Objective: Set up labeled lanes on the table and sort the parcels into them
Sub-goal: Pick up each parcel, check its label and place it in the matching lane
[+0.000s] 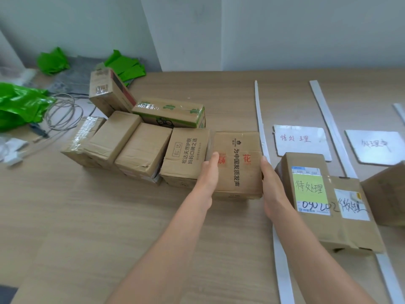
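Two hands bracketed one printed carton point(237, 172). My left hand point(208, 174) lay flat against its left side and my right hand point(271, 187) against its right, thumbs up on the top face, fingers out of sight down the sides. Pressing from both sides seemed the surest way to lift a carton too broad for one hand. It sat mid-tabletop point(109, 216), at the right end of the row of unsorted cartons point(142, 148), touching its neighbour and just beside the first white strip point(260, 119). Across that strip, toward the tabletop's right edge, a handwritten label card point(300, 141) headed the first lane. A parcel with a yellow-green note point(309, 185) lay nearer me there, so sorting looked underway.
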Action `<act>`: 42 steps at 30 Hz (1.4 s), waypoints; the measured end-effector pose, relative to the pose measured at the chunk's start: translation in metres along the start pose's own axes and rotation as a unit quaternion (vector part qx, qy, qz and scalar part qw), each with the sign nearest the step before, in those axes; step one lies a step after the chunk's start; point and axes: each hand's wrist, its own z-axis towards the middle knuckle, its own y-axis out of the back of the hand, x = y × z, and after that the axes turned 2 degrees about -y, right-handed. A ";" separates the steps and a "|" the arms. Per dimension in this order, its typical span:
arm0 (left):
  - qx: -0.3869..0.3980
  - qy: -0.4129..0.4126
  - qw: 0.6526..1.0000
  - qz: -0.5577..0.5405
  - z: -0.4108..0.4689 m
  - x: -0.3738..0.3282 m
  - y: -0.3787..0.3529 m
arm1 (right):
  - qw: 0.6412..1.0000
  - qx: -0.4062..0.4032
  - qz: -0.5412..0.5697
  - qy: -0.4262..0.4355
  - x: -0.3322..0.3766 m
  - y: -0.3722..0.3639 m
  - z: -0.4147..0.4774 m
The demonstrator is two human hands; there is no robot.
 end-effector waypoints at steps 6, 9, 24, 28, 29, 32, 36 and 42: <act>-0.035 -0.047 0.998 -0.036 -0.049 0.001 0.024 | 0.998 0.004 0.040 0.048 0.013 0.005 -0.045; -0.017 -0.067 0.996 -0.058 -0.075 0.003 0.030 | 0.996 -0.006 0.050 0.068 0.016 0.008 -0.068; 0.061 -0.133 0.984 -0.104 -0.158 0.033 0.075 | 0.994 -0.020 0.046 0.101 0.011 -0.006 -0.194; 0.058 -0.144 0.983 -0.097 -0.173 0.036 0.083 | 0.993 -0.037 0.055 0.100 0.005 -0.009 -0.208; 0.058 -0.147 0.983 -0.093 -0.174 0.038 0.086 | 0.992 -0.040 0.059 0.099 0.004 -0.010 -0.212; 0.066 -0.147 0.983 -0.087 -0.177 0.040 0.094 | 0.991 -0.046 0.077 0.101 0.001 -0.012 -0.220; 0.083 -0.137 0.983 -0.094 -0.182 0.041 0.102 | 0.987 -0.055 0.107 0.105 -0.004 -0.014 -0.227; 0.102 -0.144 0.977 -0.119 -0.192 0.040 0.106 | 0.982 -0.069 0.127 0.120 -0.010 -0.013 -0.237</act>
